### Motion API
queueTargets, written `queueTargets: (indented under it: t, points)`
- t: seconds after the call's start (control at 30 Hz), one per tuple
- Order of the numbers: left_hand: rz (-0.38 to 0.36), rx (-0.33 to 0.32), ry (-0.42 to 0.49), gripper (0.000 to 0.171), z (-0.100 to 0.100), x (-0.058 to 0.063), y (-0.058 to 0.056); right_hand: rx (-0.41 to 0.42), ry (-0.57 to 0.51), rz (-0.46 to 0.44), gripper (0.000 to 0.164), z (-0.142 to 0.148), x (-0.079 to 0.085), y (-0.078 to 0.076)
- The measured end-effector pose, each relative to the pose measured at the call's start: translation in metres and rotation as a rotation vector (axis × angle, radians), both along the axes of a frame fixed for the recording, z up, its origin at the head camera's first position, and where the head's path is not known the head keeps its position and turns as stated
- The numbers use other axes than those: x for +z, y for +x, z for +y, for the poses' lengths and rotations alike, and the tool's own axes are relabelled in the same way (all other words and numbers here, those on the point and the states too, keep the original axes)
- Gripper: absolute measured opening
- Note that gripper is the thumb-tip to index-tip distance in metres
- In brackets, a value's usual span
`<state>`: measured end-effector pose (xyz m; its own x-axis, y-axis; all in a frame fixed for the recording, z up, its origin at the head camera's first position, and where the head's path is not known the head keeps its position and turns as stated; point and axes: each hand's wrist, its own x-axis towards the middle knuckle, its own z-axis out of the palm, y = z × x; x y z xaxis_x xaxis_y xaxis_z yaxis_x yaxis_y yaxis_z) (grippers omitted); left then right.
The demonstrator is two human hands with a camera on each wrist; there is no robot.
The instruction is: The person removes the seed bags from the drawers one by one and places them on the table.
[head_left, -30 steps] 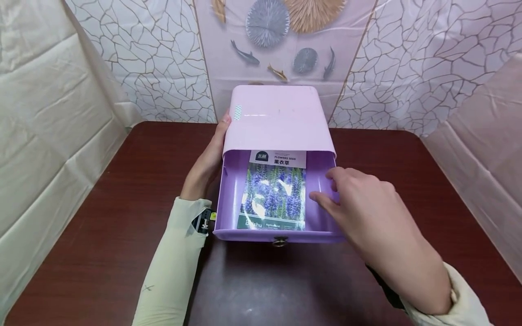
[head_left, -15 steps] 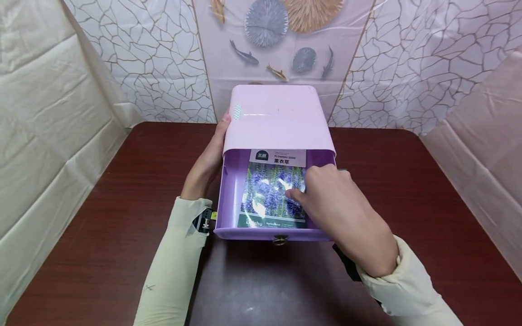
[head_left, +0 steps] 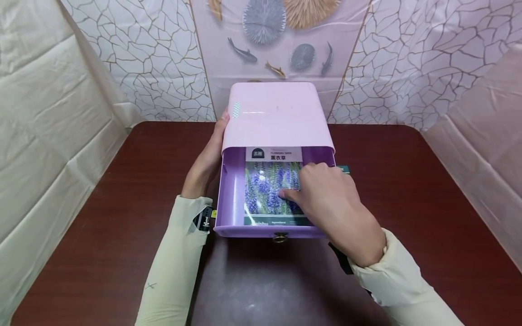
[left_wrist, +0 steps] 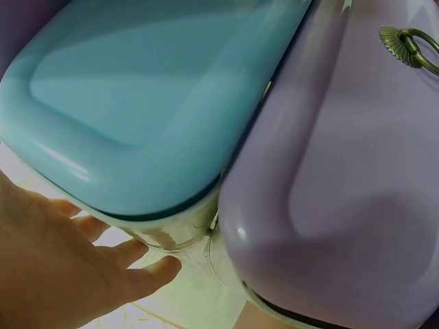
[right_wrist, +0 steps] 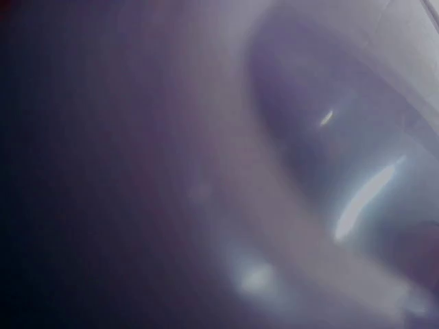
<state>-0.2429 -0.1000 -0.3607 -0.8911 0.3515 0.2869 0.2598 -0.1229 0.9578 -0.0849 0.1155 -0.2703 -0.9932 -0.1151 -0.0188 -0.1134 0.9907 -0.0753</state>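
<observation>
A pale pink storage box [head_left: 279, 113] stands on the table with its purple drawer [head_left: 233, 199] pulled out. In the drawer lies a seed packet [head_left: 261, 185] printed with lavender flowers. My right hand [head_left: 330, 199] reaches into the drawer and pinches the packet's right side, thumb on its face and fingers hidden. My left hand [head_left: 208, 158] rests along the box's left side. In the left wrist view its fingers [left_wrist: 123, 253] are extended beside a blue drawer front [left_wrist: 151, 103]. The purple drawer front [left_wrist: 363, 178] with a brass ring pull [left_wrist: 411, 49] is alongside.
The dark red-brown table [head_left: 102, 217] extends on both sides of the box. Behind it hangs a patterned cloth [head_left: 159, 59]; pale cloth walls [head_left: 45, 113] stand at the sides. The right wrist view is mostly blurred purple plastic [right_wrist: 309, 137].
My right hand has moved left and into the drawer, and its thumb has come onto the seed packet. The packet has shifted slightly, changing its glare. My left hand stays on the box.
</observation>
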Motion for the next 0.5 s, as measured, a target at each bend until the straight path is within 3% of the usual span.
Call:
queueTargets:
  t: [0.2, 0.5]
  points:
    - [-0.015, 0.009, 0.015, 0.066, -0.0029, -0.0009, 0.0007, -0.019, 0.031, -0.057, 0.04, -0.0047, 0.0021, -0.0016]
    - [-0.01, 0.005, 0.002, 0.066, -0.0007, -0.0026, -0.0005, -0.073, -0.008, -0.104, 0.043, -0.0024, 0.0039, -0.0006]
